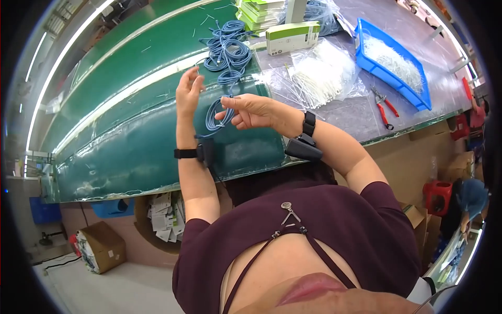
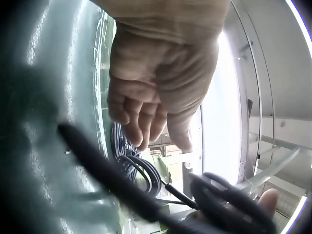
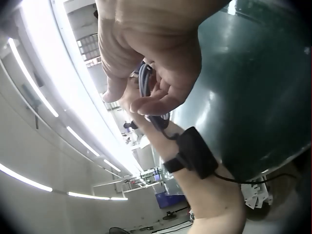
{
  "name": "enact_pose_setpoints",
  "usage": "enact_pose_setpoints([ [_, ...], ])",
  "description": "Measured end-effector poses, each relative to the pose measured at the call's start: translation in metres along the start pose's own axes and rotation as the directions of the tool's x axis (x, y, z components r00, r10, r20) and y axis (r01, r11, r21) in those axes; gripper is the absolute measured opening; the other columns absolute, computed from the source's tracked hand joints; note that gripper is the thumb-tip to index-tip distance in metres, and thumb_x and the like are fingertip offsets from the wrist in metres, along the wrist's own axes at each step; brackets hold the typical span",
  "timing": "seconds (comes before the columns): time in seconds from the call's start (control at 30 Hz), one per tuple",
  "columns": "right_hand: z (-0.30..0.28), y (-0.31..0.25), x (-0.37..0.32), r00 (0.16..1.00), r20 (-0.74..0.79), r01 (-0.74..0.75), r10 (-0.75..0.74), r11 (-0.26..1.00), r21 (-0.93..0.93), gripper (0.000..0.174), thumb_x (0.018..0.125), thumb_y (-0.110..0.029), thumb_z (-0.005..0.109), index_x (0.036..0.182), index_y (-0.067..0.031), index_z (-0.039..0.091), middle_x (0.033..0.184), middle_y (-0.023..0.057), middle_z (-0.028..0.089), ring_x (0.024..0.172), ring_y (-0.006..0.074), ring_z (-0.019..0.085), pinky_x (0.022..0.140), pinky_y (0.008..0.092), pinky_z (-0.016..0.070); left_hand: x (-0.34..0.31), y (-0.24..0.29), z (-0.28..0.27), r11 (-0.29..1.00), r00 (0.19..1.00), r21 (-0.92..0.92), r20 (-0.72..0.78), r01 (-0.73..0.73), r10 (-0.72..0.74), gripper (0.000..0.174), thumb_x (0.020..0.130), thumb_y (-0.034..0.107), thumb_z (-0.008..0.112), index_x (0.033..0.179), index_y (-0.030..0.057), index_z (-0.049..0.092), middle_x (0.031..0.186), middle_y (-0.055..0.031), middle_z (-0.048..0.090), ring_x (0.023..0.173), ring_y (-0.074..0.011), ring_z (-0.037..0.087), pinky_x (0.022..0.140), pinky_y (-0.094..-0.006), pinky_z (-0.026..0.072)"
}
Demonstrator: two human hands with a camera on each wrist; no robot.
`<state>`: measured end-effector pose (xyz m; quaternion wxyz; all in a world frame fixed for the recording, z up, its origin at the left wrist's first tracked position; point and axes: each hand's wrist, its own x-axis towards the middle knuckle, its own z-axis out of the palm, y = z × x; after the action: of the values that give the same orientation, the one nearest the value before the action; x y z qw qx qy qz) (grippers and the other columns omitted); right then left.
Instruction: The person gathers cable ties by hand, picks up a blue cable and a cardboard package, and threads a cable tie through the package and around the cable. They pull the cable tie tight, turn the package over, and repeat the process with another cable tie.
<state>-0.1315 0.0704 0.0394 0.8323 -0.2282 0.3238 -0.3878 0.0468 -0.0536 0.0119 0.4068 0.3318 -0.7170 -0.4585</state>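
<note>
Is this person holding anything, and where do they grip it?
The right hand holds a blue cable coil by the side nearest the palm; the left hand holds nothing.

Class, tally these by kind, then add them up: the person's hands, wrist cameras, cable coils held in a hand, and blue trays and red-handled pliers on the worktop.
Hands: 2 (left hand, right hand)
Wrist cameras: 2
Held cable coil: 1
Blue tray: 1
Red-handled pliers: 1
Total: 7
</note>
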Motion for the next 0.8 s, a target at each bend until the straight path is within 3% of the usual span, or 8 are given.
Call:
enact_pose_setpoints([
  [0.07, -0.02, 0.029, 0.02, 1.0, -0.002, 0.026, -0.026, 0.999, 0.044, 0.029, 0.088, -0.028, 0.072, 0.097, -0.0065, 0.055, 0.091, 0.0042, 0.065, 0.057, 0.0055, 0.054, 0.047, 0.0223, 0.0422, 0.005, 0.015, 0.006, 0.988, 0.977, 0.059, -0.152, -0.141, 0.149, 0.036, 0.091, 0.013, 0.061, 0.126, 0.0046, 0.057, 0.099, -0.0024, 0.066, 0.079, -0.0095, 0.061, 0.07, -0.0214, 0.0482],
  [0.13, -0.031, 0.043, 0.031, 0.999, 0.009, 0.034, -0.035, 0.998, 0.058, 0.029, 0.088, -0.029, 0.072, 0.096, -0.0064, 0.055, 0.089, 0.0038, 0.065, 0.056, 0.005, 0.054, 0.047, 0.0225, 0.0423, 0.023, 0.046, 0.018, 0.954, 0.886, 0.132, 0.422, -0.271, 0.193, 0.042, 0.092, 0.02, 0.062, 0.132, 0.011, 0.054, 0.124, -0.0065, 0.061, 0.114, -0.0205, 0.057, 0.096, -0.0356, 0.0453],
  [0.17, -0.035, 0.049, 0.031, 1.0, 0.008, 0.024, -0.024, 0.998, 0.055, 0.03, 0.088, -0.029, 0.071, 0.098, -0.0058, 0.055, 0.089, 0.0036, 0.065, 0.056, 0.0052, 0.054, 0.048, 0.0223, 0.0423, 0.025, 0.046, 0.03, 0.953, 0.891, 0.146, 0.415, -0.267, 0.186, 0.042, 0.092, 0.02, 0.062, 0.132, 0.011, 0.054, 0.124, -0.0065, 0.061, 0.114, -0.0205, 0.057, 0.096, -0.0356, 0.0453],
  [0.23, -0.042, 0.061, 0.024, 1.0, 0.005, 0.008, -0.008, 0.998, 0.056, 0.031, 0.089, -0.029, 0.07, 0.102, -0.0046, 0.056, 0.089, 0.0034, 0.066, 0.056, 0.0056, 0.054, 0.049, 0.0219, 0.0424, 0.029, 0.037, 0.049, 0.533, 0.754, 0.643, 0.657, -0.551, -0.013, 0.05, 0.091, 0.023, 0.062, 0.139, 0.0172, 0.048, 0.145, -0.0078, 0.045, 0.141, -0.0296, 0.031, 0.113, -0.0478, 0.0255],
  [0.33, -0.044, 0.07, -0.016, 0.974, 0.144, -0.158, 0.176, 0.979, -0.127, 0.033, 0.092, -0.026, 0.066, 0.112, -0.0035, 0.054, 0.087, 0.0027, 0.065, 0.057, 0.0058, 0.053, 0.051, 0.0207, 0.041, 0.02, -0.015, 0.041, 0.457, 0.734, 0.647, 0.679, -0.611, 0.02, 0.05, 0.091, 0.031, 0.06, 0.139, 0.0234, 0.047, 0.149, -0.0066, 0.038, 0.143, -0.0294, 0.024, 0.113, -0.0551, 0.0211],
  [0.5, -0.063, 0.058, -0.111, 0.995, 0.09, 0.089, -0.053, 0.879, -0.469, 0.026, 0.093, -0.025, 0.064, 0.109, -0.0059, 0.055, 0.084, 0.0025, 0.065, 0.056, 0.0056, 0.05, 0.053, 0.019, 0.0411, 0.05, -0.007, 0.019, 0.5, 0.655, 0.61, 0.748, -0.615, -0.107, 0.053, 0.092, 0.034, 0.058, 0.142, 0.0235, 0.044, 0.15, -0.0069, 0.038, 0.142, -0.0317, 0.026, 0.113, -0.0554, 0.0207],
  [0.6, -0.1, 0.065, -0.133, 0.988, 0.045, 0.157, -0.15, 0.938, -0.31, 0.027, 0.094, -0.023, 0.063, 0.112, -0.0061, 0.053, 0.086, 0.0032, 0.064, 0.057, 0.0056, 0.05, 0.054, 0.0184, 0.041, 0.117, -0.011, 0.034, 0.672, 0.745, 0.45, 0.625, -0.588, 0.233, 0.051, 0.094, 0.036, 0.055, 0.142, 0.0244, 0.043, 0.147, -0.0076, 0.042, 0.139, -0.0337, 0.032, 0.112, -0.0576, 0.0218],
  [0.8, -0.117, 0.062, -0.127, 0.981, 0.033, 0.191, -0.19, 0.982, -0.014, 0.025, 0.095, -0.017, 0.06, 0.115, -0.0071, 0.05, 0.091, 0.005, 0.063, 0.06, 0.0081, 0.05, 0.057, 0.0206, 0.0418, 0.225, -0.068, 0.075, 0.476, 0.927, 0.818, 0.374, -0.322, -0.015, 0.058, 0.091, 0.045, 0.056, 0.142, 0.022, 0.042, 0.141, -0.0101, 0.049, 0.132, -0.0378, 0.039, 0.103, -0.057, 0.0346],
])
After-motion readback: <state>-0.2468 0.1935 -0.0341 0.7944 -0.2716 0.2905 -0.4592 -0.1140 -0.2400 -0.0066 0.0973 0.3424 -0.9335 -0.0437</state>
